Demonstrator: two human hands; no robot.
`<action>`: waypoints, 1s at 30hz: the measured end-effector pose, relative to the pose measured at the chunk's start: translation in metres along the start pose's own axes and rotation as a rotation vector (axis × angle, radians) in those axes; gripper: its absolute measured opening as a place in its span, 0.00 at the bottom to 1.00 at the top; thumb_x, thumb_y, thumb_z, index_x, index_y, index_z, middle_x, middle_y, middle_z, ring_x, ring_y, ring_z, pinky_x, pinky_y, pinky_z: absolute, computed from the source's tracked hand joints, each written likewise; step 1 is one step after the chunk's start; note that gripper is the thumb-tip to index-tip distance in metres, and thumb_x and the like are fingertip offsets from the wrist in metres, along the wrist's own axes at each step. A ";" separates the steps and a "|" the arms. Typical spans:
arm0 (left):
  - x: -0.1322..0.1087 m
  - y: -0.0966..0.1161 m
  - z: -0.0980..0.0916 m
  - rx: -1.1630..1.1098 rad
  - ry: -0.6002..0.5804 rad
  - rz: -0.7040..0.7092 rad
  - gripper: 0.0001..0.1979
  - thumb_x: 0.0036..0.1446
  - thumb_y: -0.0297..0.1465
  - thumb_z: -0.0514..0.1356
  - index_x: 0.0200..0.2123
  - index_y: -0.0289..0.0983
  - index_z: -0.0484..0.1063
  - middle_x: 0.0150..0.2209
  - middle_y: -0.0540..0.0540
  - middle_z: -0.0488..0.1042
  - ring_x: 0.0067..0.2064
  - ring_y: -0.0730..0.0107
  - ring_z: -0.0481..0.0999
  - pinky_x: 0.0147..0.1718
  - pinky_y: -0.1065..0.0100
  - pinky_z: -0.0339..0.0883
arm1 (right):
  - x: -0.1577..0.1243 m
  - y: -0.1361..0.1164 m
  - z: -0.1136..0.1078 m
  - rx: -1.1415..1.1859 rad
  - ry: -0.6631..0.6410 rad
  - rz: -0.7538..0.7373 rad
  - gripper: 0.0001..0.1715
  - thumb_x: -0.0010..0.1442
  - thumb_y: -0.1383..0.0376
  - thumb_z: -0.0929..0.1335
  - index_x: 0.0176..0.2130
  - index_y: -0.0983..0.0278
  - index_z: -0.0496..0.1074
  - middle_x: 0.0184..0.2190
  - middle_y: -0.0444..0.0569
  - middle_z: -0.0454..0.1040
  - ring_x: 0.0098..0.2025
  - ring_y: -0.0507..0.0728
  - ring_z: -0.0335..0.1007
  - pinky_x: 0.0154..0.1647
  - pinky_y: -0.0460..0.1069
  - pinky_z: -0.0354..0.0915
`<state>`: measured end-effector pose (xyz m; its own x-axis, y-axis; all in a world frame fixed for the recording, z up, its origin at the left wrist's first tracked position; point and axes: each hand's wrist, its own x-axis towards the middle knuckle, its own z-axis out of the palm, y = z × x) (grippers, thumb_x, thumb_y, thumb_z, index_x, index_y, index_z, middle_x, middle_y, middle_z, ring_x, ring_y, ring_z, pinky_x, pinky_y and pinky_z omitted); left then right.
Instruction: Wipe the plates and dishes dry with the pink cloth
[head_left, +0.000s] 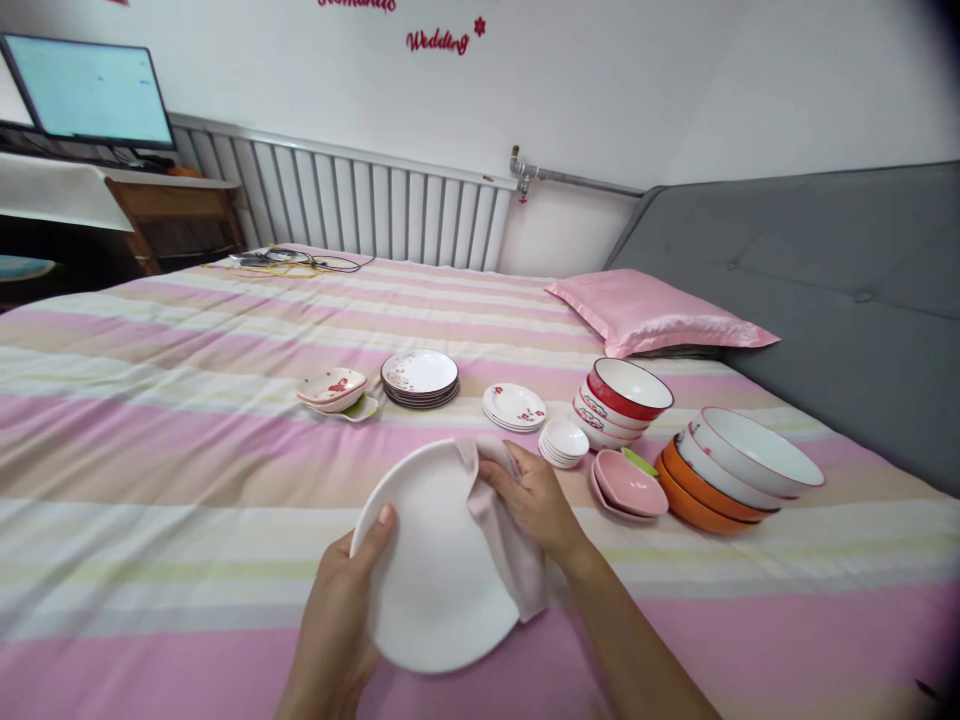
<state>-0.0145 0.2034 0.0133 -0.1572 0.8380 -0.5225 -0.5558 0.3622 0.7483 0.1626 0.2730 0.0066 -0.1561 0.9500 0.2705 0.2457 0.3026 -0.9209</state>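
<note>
A plain white plate point(435, 570) is held up over the bed, its face tilted toward me. My left hand point(349, 590) grips its left rim, thumb on the face and the other fingers behind it. On the upper right rim, my right hand point(536, 500) pinches a pale pink cloth point(506, 540) folded over the edge. The cloth drapes down the plate's right side. Just beyond the plate are a stack of small white bowls point(564, 440) and small flower-patterned plates point(514, 405).
Dark-rimmed plates point(420, 372) and heart-patterned dishes point(332, 386) lie at left on the striped bedspread point(187, 480). To the right stand red bowls point(630, 390), pink dishes point(631, 482), and large white and orange bowls point(739, 465). Behind are a pink pillow point(660, 310) and cables point(300, 262).
</note>
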 end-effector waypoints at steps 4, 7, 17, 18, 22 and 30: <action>-0.001 0.001 0.006 -0.184 0.180 0.134 0.12 0.55 0.30 0.60 0.42 0.31 0.72 0.28 0.42 0.78 0.30 0.62 0.79 0.32 0.65 0.73 | -0.005 0.004 0.028 0.226 0.209 0.076 0.19 0.59 0.52 0.64 0.39 0.65 0.69 0.33 0.46 0.73 0.36 0.55 0.67 0.38 0.47 0.63; -0.003 -0.001 0.012 -0.296 0.264 0.232 0.11 0.55 0.29 0.60 0.42 0.32 0.72 0.34 0.43 0.79 0.33 0.65 0.79 0.36 0.65 0.74 | -0.014 0.004 0.051 0.354 0.332 0.147 0.21 0.60 0.52 0.63 0.45 0.65 0.67 0.40 0.49 0.74 0.44 0.56 0.69 0.47 0.49 0.63; -0.028 -0.038 0.043 -0.312 0.462 0.302 0.23 0.59 0.44 0.53 0.54 0.40 0.64 0.44 0.43 0.76 0.43 0.62 0.77 0.38 0.67 0.74 | -0.051 -0.014 0.087 0.355 0.446 0.315 0.33 0.60 0.50 0.61 0.59 0.62 0.57 0.50 0.53 0.72 0.54 0.60 0.67 0.47 0.51 0.68; -0.029 -0.042 0.045 -0.297 0.437 0.297 0.23 0.59 0.43 0.53 0.55 0.40 0.63 0.43 0.44 0.76 0.44 0.62 0.77 0.38 0.67 0.74 | -0.049 -0.017 0.083 0.392 0.435 0.311 0.34 0.59 0.50 0.62 0.59 0.62 0.57 0.49 0.53 0.73 0.53 0.60 0.67 0.46 0.51 0.68; -0.027 -0.044 0.043 -0.229 0.138 0.373 0.31 0.51 0.45 0.62 0.56 0.37 0.63 0.42 0.42 0.77 0.48 0.57 0.74 0.43 0.66 0.71 | -0.027 -0.021 0.051 0.604 0.408 0.299 0.33 0.56 0.51 0.67 0.56 0.63 0.61 0.49 0.52 0.74 0.50 0.60 0.70 0.47 0.52 0.68; -0.013 -0.004 0.012 0.016 -0.084 0.440 0.26 0.52 0.49 0.57 0.46 0.36 0.73 0.38 0.44 0.78 0.44 0.56 0.74 0.36 0.67 0.69 | -0.002 -0.014 -0.018 0.439 0.167 0.300 0.25 0.48 0.51 0.72 0.40 0.66 0.73 0.34 0.50 0.78 0.38 0.61 0.74 0.40 0.53 0.68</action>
<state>-0.0008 0.1959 0.0219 -0.3088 0.9437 -0.1190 -0.4378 -0.0300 0.8986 0.1764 0.2683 0.0239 0.0223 0.9997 -0.0137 -0.1710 -0.0097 -0.9852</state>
